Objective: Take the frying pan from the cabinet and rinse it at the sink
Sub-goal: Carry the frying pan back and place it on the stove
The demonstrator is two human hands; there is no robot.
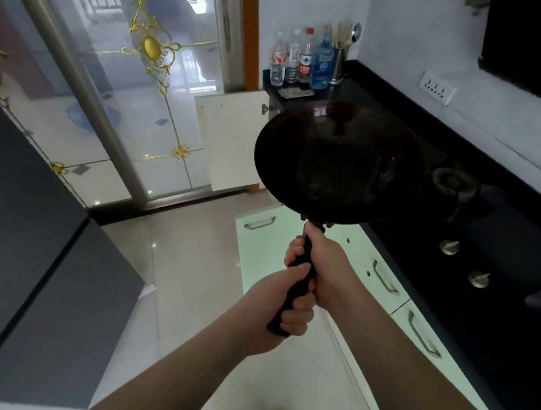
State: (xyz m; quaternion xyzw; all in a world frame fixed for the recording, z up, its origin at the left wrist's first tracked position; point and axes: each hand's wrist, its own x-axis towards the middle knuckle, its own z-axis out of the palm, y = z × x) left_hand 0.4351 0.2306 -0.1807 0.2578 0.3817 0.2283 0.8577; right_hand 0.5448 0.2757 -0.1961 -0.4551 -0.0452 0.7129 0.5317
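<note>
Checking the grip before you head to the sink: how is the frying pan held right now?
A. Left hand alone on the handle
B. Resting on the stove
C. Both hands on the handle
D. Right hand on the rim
C: the right hand and the left hand both grip the black handle, holding the frying pan up in the air.

Glossy pale tiled floor (184,255) with bright reflections; sliding glass door (136,62) on left, frosted panes with gold ornament, metal frame; orange door jamb (248,28) beside it; white tiled wall (417,52) with socket strip (437,87); black countertop (394,97) along right, built-in hob with two knobs (463,262); bottles (300,58) and utensil holder (338,65) in far corner; white drawers (386,280) with metal handles below; one cabinet door (226,138) open; dark grey unit (19,242) at left.
</note>
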